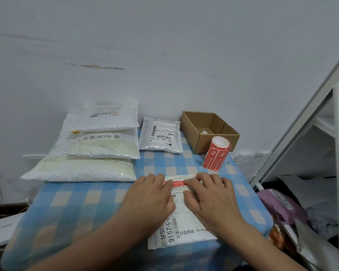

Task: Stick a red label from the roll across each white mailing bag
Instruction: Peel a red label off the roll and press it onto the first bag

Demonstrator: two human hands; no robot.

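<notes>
Pressing a red label (173, 183) down across the far end of a white mailing bag (186, 229) on the blue checked cloth (82, 204), with left hand (153, 195) and right hand (211, 196) both laid flat, fingers nearly straight and slightly spread, gripping nothing. Likely to go wrong from here: trapping a crease or bubble by rubbing outward unevenly over the soft, lumpy bag; dragging the strip askew by pushing harder on one side; leaving the ends unstuck, these being hidden under the fingertips and impossible to judge; sliding the bag about on the loose cloth by pressing forward rather than straight down. Seen only as a short red stretch in the gap between the two hands, touching the fingertips of both, running left to right, out beyond the knuckles and away from the wrists. Bag itself largely under the right palm and wrist, with its printed shipping slip showing between and below the hands. Just beyond the right hand, the roll of red labels (217, 151), standing on end with a loose tail trailing onto the cloth, beside an open cardboard box (207, 130). Well apart to the left, a stack of white bags (98, 145), and near it one smaller bag (160, 135), with no red strip visible on any from this angle.
</notes>
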